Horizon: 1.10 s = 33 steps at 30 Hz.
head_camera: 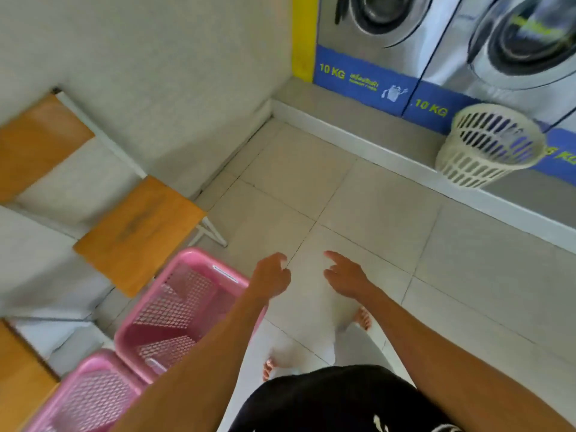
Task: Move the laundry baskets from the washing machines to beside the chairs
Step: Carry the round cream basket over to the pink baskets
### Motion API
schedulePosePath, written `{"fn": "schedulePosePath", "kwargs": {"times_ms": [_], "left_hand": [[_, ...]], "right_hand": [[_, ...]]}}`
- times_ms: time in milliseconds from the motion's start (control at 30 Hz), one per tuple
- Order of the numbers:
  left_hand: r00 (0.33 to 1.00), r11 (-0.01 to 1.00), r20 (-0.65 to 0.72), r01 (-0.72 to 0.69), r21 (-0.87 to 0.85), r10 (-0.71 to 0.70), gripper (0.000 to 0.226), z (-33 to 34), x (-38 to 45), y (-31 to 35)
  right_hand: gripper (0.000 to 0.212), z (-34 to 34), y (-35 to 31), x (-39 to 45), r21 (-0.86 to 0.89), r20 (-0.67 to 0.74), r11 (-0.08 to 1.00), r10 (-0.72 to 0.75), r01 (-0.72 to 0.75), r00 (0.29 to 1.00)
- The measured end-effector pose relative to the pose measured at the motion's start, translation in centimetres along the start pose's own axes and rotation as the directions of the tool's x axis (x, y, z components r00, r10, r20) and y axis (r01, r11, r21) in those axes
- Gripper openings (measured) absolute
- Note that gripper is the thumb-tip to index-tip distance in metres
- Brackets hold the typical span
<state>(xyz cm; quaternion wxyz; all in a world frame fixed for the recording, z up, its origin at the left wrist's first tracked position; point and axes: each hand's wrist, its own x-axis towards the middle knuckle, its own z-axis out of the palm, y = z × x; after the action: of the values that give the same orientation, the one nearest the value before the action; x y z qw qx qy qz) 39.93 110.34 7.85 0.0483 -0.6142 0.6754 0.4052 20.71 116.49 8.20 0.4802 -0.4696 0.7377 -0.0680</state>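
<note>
Pink baskets, two of them, sit on the tiled floor (358, 194) at approx 7–8 o'clock: one (174, 310) just beside the near wooden chair (137, 235), the other (93, 397) touching it at the lower left corner. Both look empty (mesh sides and bottoms show through). A 2nd chair (37, 141) stands further along the wall at 10 o'clock.

White basket (492, 145) is at 2 o'clock, tilted, resting on the raised ledge (358, 141) right against the washers (452, 42), w/ blue "10 KG" bands behind it. Well apart from the chairs.

Left hand (271, 275) hangs over the floor just past the nearer pink basket's rim, fingers loosely curled, holding nothing. Right hand (346, 275) is near it at centre, fingers spread and pointing toward 11 o'clock, also empty. Both forearms reach out from 5–6 o'clock; bare feet (363, 318) show on the tiles below them.
</note>
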Motion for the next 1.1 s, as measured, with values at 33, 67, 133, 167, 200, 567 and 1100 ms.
{"fn": "schedulePosePath", "kwargs": {"times_ms": [33, 67, 133, 167, 200, 567, 1100], "left_hand": [[0.999, 0.999, 0.007, -0.037, 0.033, 0.037, 0.043, 0.4, 1.1, 2.1], [0.997, 0.995, 0.019, -0.075, 0.070, 0.073, 0.042, 0.8, 2.3, 4.3], [0.988, 0.981, 0.051, -0.150, 0.123, 0.145, 0.041, 1.9, 4.3, 8.8], [0.982, 0.973, 0.068, -0.182, 0.140, 0.174, 0.040, 2.6, 5.4, 11.3], [0.976, 0.965, 0.085, -0.211, 0.156, 0.199, 0.040, 3.4, 6.6, 13.6], [0.873, 0.869, 0.259, -0.463, 0.172, 0.414, 0.041, 12.4, 13.2, 37.9], [0.810, 0.801, 0.433, -0.535, 0.268, 0.396, 0.045, 20.5, 29.1, 57.9]], "right_hand": [[0.055, -1.6, 1.3, 0.0, 0.045, -0.029, 0.999, 0.020, -0.019, 0.999], [0.054, -3.3, 2.5, 0.0, 0.084, -0.058, 0.996, 0.044, -0.039, 0.997], [0.054, -6.7, 5.2, 0.1, 0.150, -0.112, 0.986, 0.097, -0.079, 0.989], [0.054, -8.4, 6.7, 0.3, 0.187, -0.136, 0.978, 0.121, -0.094, 0.983], [0.053, -10.1, 8.2, 0.6, 0.221, -0.158, 0.970, 0.142, -0.105, 0.977], [0.048, -28.0, 22.2, 1.2, 0.431, -0.356, 0.891, 0.314, -0.144, 0.880], [0.050, -46.0, 35.8, 10.7, 0.571, -0.359, 0.801, 0.439, -0.178, 0.824]]}}
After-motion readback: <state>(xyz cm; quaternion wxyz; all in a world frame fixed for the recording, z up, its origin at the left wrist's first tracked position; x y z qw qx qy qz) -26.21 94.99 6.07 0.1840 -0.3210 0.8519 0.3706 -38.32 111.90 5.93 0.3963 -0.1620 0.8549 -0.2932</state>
